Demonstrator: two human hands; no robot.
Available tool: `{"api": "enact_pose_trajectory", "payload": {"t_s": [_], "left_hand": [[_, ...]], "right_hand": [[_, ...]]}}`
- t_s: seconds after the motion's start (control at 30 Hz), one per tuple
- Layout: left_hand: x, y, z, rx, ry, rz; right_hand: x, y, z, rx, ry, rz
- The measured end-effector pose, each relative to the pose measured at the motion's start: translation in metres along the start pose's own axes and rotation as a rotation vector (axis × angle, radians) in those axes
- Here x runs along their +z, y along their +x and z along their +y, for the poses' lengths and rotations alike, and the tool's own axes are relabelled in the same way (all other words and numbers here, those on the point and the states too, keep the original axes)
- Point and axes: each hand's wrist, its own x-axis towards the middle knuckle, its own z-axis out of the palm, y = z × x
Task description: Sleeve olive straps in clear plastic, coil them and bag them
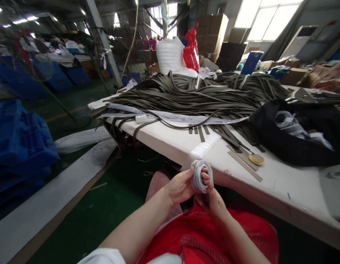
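A small coil of white tape [199, 175] is held in front of the table edge, above my red-clothed lap. My left hand [181, 186] grips the coil from the left, thumb against its side. My right hand [212, 198] comes up from below with a finger hooked through the coil's middle. Both hands are closed on it. On the white table [282, 183] just beyond lies a small yellow disc [256, 159] beside flat grey strips [242, 161].
A big heap of dark grey straps [194, 93] covers the table's far half, with long clear strips [172, 116] in front. A black cloth bundle [299, 132] lies right. Blue crates [18, 143] stand on the green floor at left. Boxes and a red bag [191, 51] stand behind.
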Motion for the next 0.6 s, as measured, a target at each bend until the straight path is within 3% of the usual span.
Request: {"api": "enact_pose_trajectory", "payload": {"t_s": [0.13,0.27,0.3,0.4,0.47,0.6], "left_hand": [[-0.022,-0.009,-0.003,-0.028,0.394,0.106],[-0.036,-0.013,-0.009,0.092,0.952,0.263],[-0.036,-0.012,-0.014,0.099,1.08,0.224],[-0.03,-0.011,-0.032,0.012,1.384,-0.084],[-0.026,-0.01,-0.043,-0.018,1.499,-0.181],[-0.032,-0.013,-0.059,0.073,1.42,0.017]], "right_hand": [[-0.044,-0.011,-0.025,0.001,-0.25,-0.021],[-0.072,-0.025,-0.049,0.142,-0.644,-0.32],[-0.074,-0.027,-0.05,0.191,-0.71,-0.381],[-0.071,-0.028,-0.045,0.236,-0.796,-0.486],[-0.069,-0.027,-0.036,0.221,-0.767,-0.497],[-0.069,-0.029,-0.014,0.209,-0.582,-0.362]]}}
